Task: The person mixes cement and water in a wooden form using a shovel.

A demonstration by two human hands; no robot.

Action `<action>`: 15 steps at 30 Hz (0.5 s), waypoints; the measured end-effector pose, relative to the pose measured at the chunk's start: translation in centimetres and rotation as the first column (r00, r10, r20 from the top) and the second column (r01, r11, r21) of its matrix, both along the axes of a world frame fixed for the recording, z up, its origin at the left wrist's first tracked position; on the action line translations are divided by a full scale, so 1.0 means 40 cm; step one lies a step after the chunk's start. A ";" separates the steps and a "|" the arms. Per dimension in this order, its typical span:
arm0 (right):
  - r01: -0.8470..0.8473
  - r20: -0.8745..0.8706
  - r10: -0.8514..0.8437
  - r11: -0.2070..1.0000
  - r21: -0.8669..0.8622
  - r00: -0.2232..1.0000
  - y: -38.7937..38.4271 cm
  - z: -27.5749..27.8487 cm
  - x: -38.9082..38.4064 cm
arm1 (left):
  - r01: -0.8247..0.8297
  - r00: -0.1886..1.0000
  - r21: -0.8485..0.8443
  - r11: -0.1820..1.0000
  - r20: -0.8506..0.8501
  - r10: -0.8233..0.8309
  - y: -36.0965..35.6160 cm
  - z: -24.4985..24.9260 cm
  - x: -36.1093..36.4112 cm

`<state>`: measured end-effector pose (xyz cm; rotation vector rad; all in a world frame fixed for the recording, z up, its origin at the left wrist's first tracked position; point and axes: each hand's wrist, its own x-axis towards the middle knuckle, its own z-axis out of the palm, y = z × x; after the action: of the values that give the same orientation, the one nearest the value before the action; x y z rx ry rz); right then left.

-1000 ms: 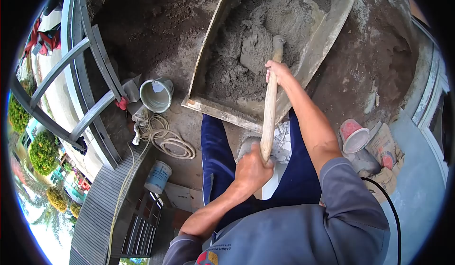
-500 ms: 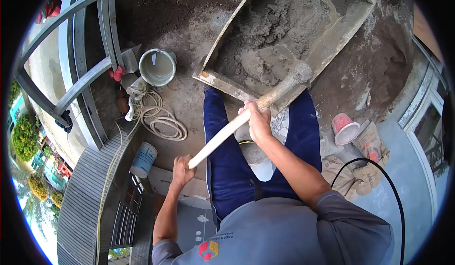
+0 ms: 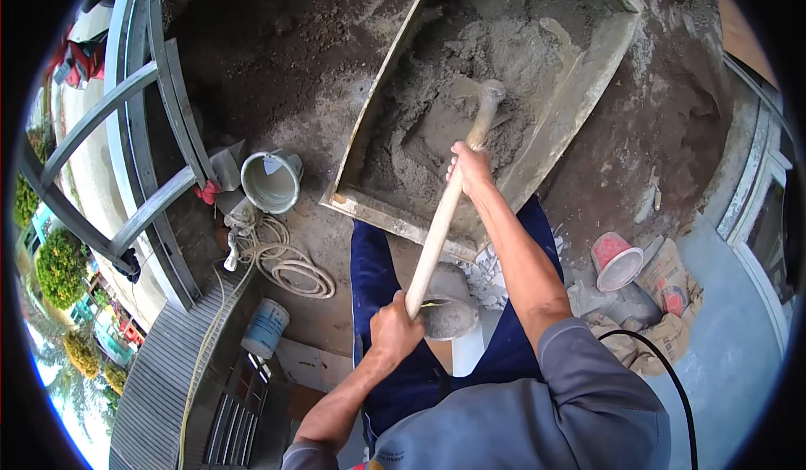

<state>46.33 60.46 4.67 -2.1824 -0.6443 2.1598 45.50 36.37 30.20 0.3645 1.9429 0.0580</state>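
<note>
My left hand [image 3: 396,329] is wrapped round the lower end of a long pale wooden handle [image 3: 437,233]. Farther up the same handle, near the tool's head, my right hand [image 3: 470,168] grips it. The tool's head [image 3: 490,92] rests in wet grey mortar [image 3: 504,50], partly sunk, so its blade is only partly visible. A wooden mixing trough [image 3: 395,212] with low side boards holds the mortar and lies just beyond my legs.
A grey-green bucket [image 3: 273,183] stands left of the trough, near a coiled hose [image 3: 298,273]. A white-blue pail [image 3: 265,327] is lower left. Between my legs is another bucket [image 3: 452,315]. Right: a red-rimmed bucket [image 3: 615,262] and paper sacks [image 3: 672,281]. Metal framing [image 3: 151,210] stands left.
Both hands have shifted with the handle; my right hand is farther forward over the trough. The tool's head has moved from the near edge into the mortar. The view has shifted slightly.
</note>
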 end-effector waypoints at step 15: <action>-0.346 -0.124 0.381 0.908 0.237 0.916 0.805 -0.068 -0.409 | -0.318 0.947 0.466 0.826 0.190 0.258 0.703 -0.063 -0.263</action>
<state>29.96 92.68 1.94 -1.8668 -1.2938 2.2729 34.97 64.51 27.69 0.3840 1.8313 0.7724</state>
